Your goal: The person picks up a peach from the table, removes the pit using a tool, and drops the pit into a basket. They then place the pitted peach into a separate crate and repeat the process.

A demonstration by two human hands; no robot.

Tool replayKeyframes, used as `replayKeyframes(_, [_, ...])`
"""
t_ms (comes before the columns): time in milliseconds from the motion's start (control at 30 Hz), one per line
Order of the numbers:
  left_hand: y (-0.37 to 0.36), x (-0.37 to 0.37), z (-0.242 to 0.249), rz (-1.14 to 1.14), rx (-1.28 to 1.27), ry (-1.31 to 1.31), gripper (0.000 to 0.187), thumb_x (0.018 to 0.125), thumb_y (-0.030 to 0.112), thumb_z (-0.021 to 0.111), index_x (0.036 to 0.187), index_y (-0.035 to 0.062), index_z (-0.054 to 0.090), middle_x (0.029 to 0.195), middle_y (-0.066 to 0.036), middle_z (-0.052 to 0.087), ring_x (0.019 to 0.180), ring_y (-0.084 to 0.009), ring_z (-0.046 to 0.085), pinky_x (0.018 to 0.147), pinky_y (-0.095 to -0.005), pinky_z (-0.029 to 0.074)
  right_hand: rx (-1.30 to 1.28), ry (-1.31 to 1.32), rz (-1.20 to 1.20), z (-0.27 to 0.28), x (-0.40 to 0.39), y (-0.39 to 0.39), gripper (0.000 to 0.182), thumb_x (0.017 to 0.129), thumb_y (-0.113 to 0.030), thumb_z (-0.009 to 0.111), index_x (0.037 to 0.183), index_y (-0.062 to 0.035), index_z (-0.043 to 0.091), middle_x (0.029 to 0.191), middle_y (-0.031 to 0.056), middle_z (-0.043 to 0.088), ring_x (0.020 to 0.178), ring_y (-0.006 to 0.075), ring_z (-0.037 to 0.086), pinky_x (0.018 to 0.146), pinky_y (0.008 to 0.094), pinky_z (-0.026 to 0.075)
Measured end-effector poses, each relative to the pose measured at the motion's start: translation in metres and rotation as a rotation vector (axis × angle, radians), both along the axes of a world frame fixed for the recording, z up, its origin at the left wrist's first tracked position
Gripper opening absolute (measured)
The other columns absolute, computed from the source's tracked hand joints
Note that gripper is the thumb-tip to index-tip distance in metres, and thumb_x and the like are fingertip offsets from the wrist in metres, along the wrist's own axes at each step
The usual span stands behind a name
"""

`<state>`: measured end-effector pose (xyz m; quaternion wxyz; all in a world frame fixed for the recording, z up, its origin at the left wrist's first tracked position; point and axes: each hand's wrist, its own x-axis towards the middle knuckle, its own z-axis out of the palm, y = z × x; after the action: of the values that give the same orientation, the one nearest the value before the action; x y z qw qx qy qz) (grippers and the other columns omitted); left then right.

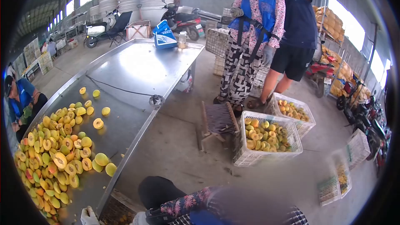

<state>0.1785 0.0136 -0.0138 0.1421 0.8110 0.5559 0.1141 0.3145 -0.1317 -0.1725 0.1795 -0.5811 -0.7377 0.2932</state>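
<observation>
Only one gloved hand (88, 216) is seen, cut off at the bottom edge beside the bench (137, 68); which of the hands it is, and how it is closed, cannot be told. The other is out of view. Just above it, halved peaches (56, 154) are heaped on the bench. A floral sleeve (187, 202) is blurred. A crate (266, 139) of fruit is set on the floor.
</observation>
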Motion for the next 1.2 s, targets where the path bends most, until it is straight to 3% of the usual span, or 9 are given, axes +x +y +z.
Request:
replayKeyframes(167, [0.001,0.000,-0.001,0.008,-0.026,0.012,0.053,0.093,0.054,0.047,0.110,0.0080,0.068,0.105,-0.015,0.070,0.100,-0.0327,0.064,0.088,-0.0396,0.048,0.136,-0.011,0.081,0.037,0.000,-0.017,0.028,0.090,-0.030,0.050,0.100,-0.0091,0.065,0.083,0.0145,0.068,0.080,0.0346,0.065,0.070,0.0464,0.052])
replayKeyframes(400, [-0.002,0.000,-0.001,-0.005,0.037,0.003,0.051,0.093,0.053,0.048,0.107,0.0080,0.069,0.099,-0.014,0.070,0.096,-0.0323,0.065,0.085,-0.0399,0.049,0.178,0.009,0.139,0.026,0.003,-0.015,0.028,0.087,-0.031,0.055,0.104,-0.0112,0.065,0.086,0.0138,0.068,0.083,0.0325,0.066,0.070,0.0440,0.053])
replayKeyframes(500, [0.060,-0.023,-0.092,-0.052,0.111,-0.286,0.038,0.097,0.027,0.054,0.071,0.0001,0.056,0.055,-0.006,0.053,0.050,-0.0151,0.048,0.050,-0.0335,0.038,0.122,-0.002,0.120,0.021,-0.001,-0.012,0.030,0.086,-0.031,0.057,0.108,-0.0126,0.064,0.086,0.0131,0.069,0.084,0.0319,0.067,0.071,0.0437,0.054])
replayKeyframes(767, [0.052,-0.019,-0.081,-0.029,0.105,-0.289,0.037,0.096,0.027,0.055,0.071,0.0000,0.056,0.056,-0.007,0.053,0.051,-0.0157,0.048,0.051,-0.0337,0.037,0.119,-0.068,0.127,0.017,-0.004,-0.007,0.033,0.086,-0.031,0.057,0.115,-0.0169,0.064,0.094,0.0127,0.069,0.089,0.0301,0.067,0.076,0.0426,0.053])
replayKeyframes(867, [0.054,-0.020,-0.083,-0.031,0.098,-0.297,0.038,0.096,0.027,0.055,0.071,-0.0003,0.056,0.056,-0.007,0.053,0.051,-0.0166,0.048,0.052,-0.0341,0.038,0.063,0.090,-0.006,-0.001,-0.008,-0.002,0.033,0.086,-0.030,0.056,0.116,-0.0179,0.063,0.095,0.0114,0.070,0.090,0.0296,0.067,0.077,0.0422,0.054])
replayKeyframes(900, [0.055,-0.020,-0.085,-0.033,0.095,-0.304,0.038,0.096,0.027,0.055,0.071,-0.0004,0.056,0.056,-0.008,0.053,0.051,-0.0169,0.048,0.052,-0.0343,0.038,0.069,0.008,0.039,-0.004,-0.008,-0.003,0.032,0.087,-0.030,0.055,0.116,-0.0181,0.064,0.096,0.0112,0.070,0.090,0.0295,0.067,0.077,0.0421,0.053])
replayKeyframes(967, [0.051,-0.019,-0.080,-0.038,0.129,-0.291,0.038,0.096,0.027,0.055,0.071,-0.0006,0.056,0.056,-0.009,0.053,0.052,-0.0174,0.048,0.053,-0.0346,0.038,0.082,-0.151,0.130,0.052,0.001,-0.019,0.031,0.090,-0.029,0.051,0.116,-0.0186,0.064,0.097,0.0107,0.070,0.091,0.0293,0.066,0.078,0.0419,0.053])
replayKeyframes(1033, [0.050,-0.019,-0.079,-0.038,0.134,-0.283,0.038,0.096,0.027,0.055,0.071,-0.0008,0.055,0.057,-0.009,0.053,0.052,-0.0177,0.048,0.053,-0.0349,0.038,0.082,-0.124,0.083,0.006,-0.008,-0.005,0.031,0.091,-0.029,0.049,0.117,-0.0186,0.063,0.097,0.0106,0.070,0.091,0.0296,0.066,0.078,0.0418,0.053])
replayKeyframes(1200, [0.051,-0.019,-0.081,-0.035,0.133,-0.280,0.038,0.096,0.027,0.055,0.070,-0.0008,0.055,0.057,-0.009,0.053,0.052,-0.0178,0.048,0.054,-0.0350,0.038,0.073,-0.128,0.100,0.028,-0.005,-0.011,0.031,0.091,-0.028,0.049,0.117,-0.0176,0.063,0.095,0.0107,0.069,0.091,0.0302,0.066,0.078,0.0429,0.053])
